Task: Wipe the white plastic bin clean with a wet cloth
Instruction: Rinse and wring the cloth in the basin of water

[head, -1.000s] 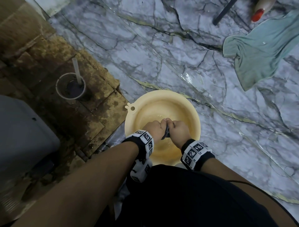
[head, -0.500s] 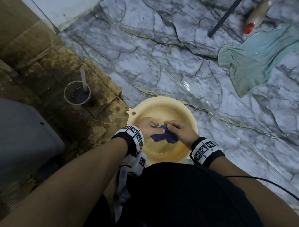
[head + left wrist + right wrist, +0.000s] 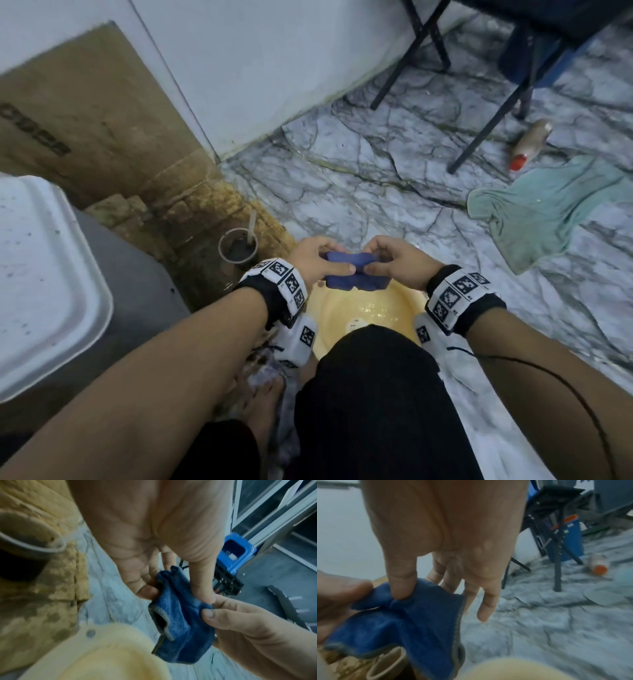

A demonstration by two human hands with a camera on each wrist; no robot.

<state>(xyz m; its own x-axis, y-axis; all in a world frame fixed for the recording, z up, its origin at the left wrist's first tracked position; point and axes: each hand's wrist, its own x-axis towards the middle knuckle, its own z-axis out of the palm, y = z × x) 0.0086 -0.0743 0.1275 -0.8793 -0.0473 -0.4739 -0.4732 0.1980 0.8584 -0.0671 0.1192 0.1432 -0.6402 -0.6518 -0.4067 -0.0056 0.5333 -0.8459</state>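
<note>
Lifted above basin (image 3: pixel 404 308), crumpled damp blue cloth (image 3: pixel 352 277), both hands pinching

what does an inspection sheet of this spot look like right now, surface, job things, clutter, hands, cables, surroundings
surface: grey-veined marble floor, shiny in patches; stained brown tiles to the left
job's things: blue cloth held above the yellow basin; white plastic bin at left, speckled with dark spots
clutter: teal towel and a bottle with a red cap lying on the floor; a cup with a straw on the brown tiles
grippers: left hand and right hand each pinch the cloth, thumb against fingers
cables: thin black cable running across the right forearm
surroundings: white wall, brown cardboard leaning on it, dark chair legs
</note>
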